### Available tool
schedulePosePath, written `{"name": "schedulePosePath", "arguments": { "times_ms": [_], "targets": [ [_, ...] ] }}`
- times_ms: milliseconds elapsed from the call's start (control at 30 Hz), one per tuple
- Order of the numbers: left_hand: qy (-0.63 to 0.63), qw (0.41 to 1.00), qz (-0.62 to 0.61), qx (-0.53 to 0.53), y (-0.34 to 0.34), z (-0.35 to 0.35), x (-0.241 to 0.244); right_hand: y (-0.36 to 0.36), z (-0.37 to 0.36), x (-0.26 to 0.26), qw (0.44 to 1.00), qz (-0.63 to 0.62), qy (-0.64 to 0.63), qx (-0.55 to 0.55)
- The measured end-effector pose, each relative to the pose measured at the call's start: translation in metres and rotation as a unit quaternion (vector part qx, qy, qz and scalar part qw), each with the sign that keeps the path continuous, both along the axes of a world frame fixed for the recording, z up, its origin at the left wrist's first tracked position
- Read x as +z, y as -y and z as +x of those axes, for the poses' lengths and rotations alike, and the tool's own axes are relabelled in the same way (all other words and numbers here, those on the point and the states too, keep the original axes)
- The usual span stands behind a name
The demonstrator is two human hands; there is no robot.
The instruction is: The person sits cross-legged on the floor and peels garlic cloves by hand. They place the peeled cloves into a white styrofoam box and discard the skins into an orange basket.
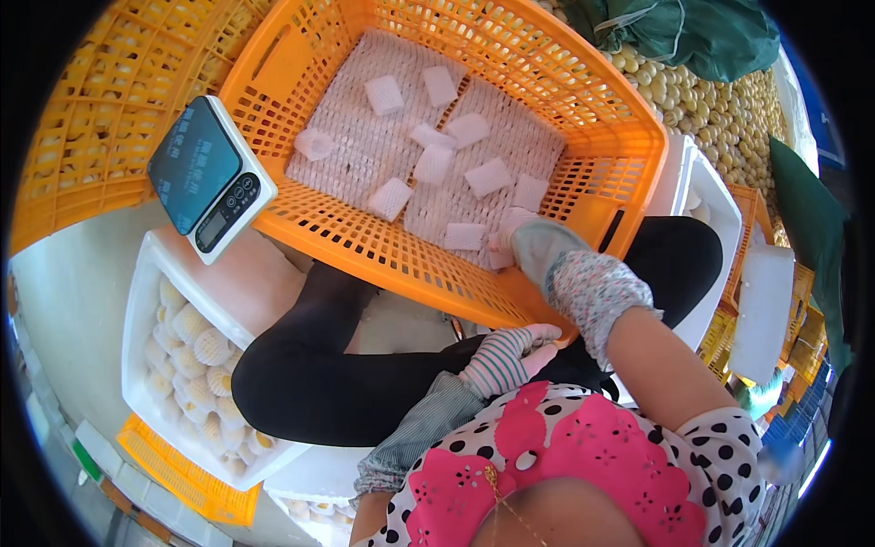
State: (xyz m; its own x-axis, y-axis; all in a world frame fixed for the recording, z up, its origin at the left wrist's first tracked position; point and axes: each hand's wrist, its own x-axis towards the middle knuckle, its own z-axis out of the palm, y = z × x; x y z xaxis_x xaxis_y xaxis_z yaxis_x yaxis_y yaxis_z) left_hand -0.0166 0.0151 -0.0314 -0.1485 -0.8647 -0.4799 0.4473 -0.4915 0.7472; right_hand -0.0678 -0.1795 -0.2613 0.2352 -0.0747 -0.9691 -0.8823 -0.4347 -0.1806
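Note:
An orange plastic crate (437, 301) stands tilted before me, lined with white foam netting (355, 164). Several loose white foam net sleeves (489, 178) are scattered on that lining. My right hand (523, 232), gloved and sleeved, reaches down inside the near right corner, among the sleeves. A foam sleeve lies right at its fingertips; whether they grip it is unclear. My left hand (509, 359), in a striped glove, is at the outside of the crate's near corner. Its fingertips touch the rim, with thumb and fingers apart.
A digital scale (205, 178) sits left of the crate, beside a yellow crate (75, 137) of fruit. Below it, a white foam box (137, 342) holds net-wrapped fruit. Loose fruit (704, 102) is heaped at the far right, with a green bag (690, 34) on it.

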Motion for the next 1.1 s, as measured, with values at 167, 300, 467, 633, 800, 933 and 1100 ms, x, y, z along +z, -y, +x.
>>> {"name": "schedulePosePath", "arguments": {
  "times_ms": [167, 300, 467, 633, 800, 933, 1100],
  "targets": [
    [-0.075, 0.995, 0.036, 0.048, -0.007, 0.011, 0.006, -0.034, -0.008, -0.015, 0.991, -0.054, 0.022, 0.123],
    [-0.076, 0.974, 0.004, 0.214, -0.001, 0.022, 0.018, -0.021, 0.029, 0.053, 0.984, -0.134, 0.082, 0.083],
    [0.155, 0.853, 0.011, 0.498, 0.010, 0.047, 0.009, -0.004, 0.067, 0.196, 0.943, 0.038, 0.237, -0.229],
    [0.078, 0.920, -0.009, 0.383, -0.002, 0.063, 0.024, -0.020, 0.035, 0.257, 0.844, 0.308, 0.313, -0.308],
    [-0.126, 0.937, 0.036, 0.325, -0.003, 0.051, 0.022, -0.020, 0.006, 0.265, 0.751, 0.282, 0.428, -0.416],
    [-0.500, 0.828, -0.097, 0.233, 0.023, 0.046, 0.043, -0.019, 0.008, 0.287, 0.624, 0.365, 0.505, -0.472],
    [-0.470, 0.863, -0.102, 0.154, 0.075, 0.039, 0.056, 0.075, 0.016, 0.329, 0.805, -0.064, 0.590, 0.001]
  ]
}}
